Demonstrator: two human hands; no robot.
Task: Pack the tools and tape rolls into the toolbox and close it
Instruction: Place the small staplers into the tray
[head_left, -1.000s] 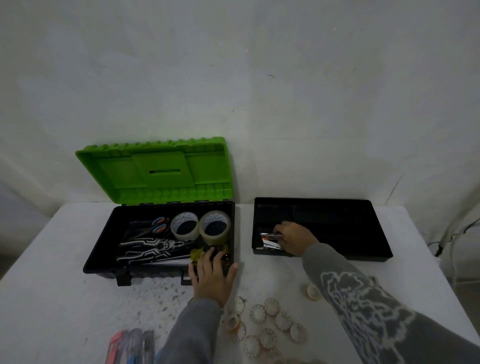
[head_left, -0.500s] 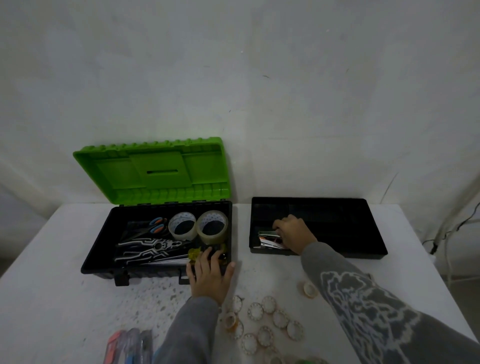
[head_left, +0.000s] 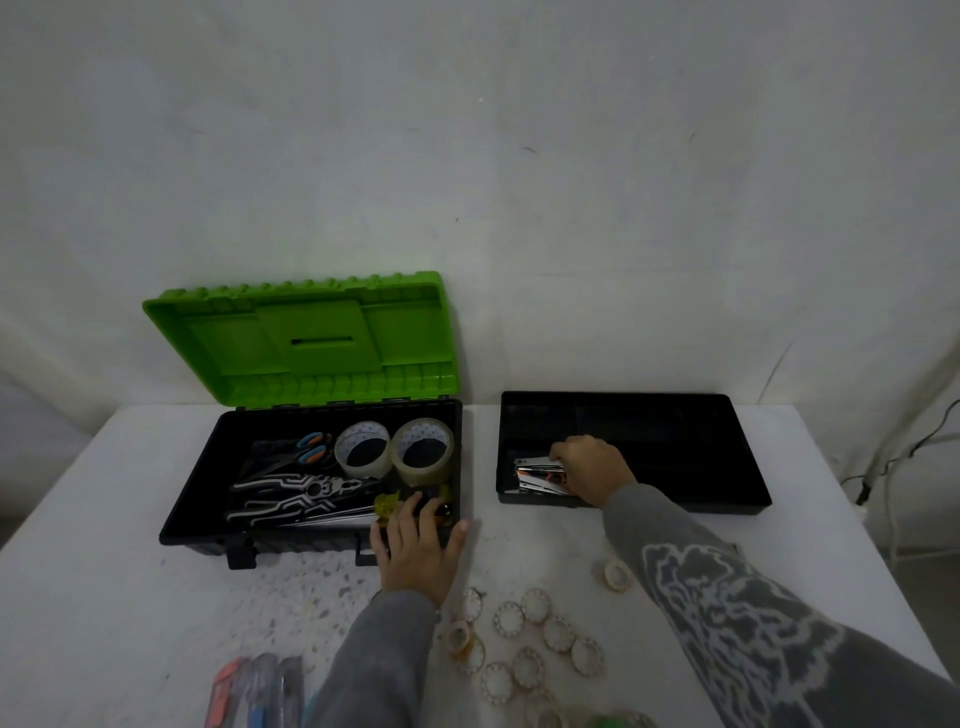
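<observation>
Plain off-white wall (head_left: 519, 156) is filling the upper frame, faint scuffs showing. White table (head_left: 104, 597) is sitting against it, dark speckles showing on its near surface. Thin cables (head_left: 909, 456) are hanging at the right, beside the table edge. Light is falling dim and even.

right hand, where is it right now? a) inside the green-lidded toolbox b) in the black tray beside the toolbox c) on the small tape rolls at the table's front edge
b: the right hand reaches into the black tray, fingers curled over the shiny metal pieces in its near left corner.
</observation>
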